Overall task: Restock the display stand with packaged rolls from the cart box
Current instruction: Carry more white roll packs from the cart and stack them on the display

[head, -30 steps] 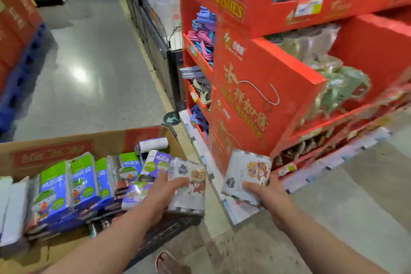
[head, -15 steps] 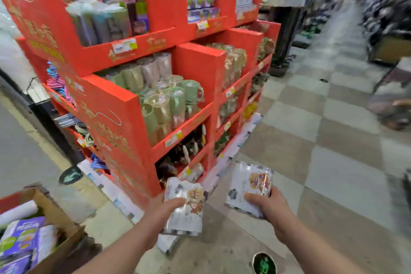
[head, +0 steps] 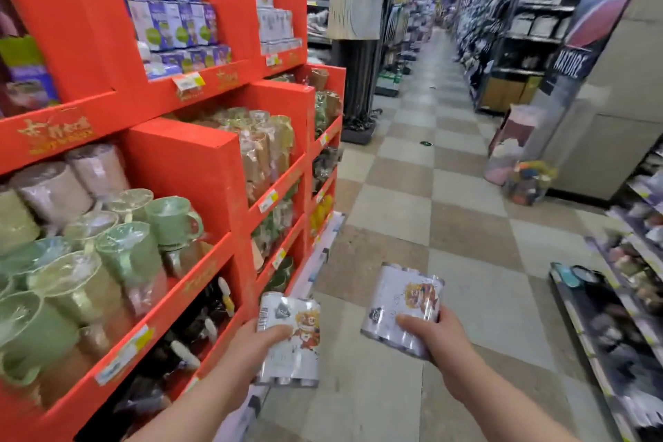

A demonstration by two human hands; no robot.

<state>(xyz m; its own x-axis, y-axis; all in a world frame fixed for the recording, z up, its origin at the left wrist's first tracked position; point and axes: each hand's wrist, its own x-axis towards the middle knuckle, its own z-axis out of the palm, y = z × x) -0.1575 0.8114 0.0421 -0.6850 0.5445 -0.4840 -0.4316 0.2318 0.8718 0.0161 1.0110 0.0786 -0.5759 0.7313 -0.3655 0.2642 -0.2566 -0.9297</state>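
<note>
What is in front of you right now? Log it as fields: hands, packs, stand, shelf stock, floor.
left hand: grips a white roll pack, upright, near the stand's lower shelves
right hand: grips a second white roll pack, tilted, over the floor
display stand: red, tiered, on the left
shelf stock: green mugs on a middle tier; purple boxes on top
floor: checkered tiles
cart box: not in view

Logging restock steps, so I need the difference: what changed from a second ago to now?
The person carried both packs away from the cart box, now out of view, along the display stand. Unchanged: left hand grips the left pack, right hand the right pack; neither shelved yet.
</note>
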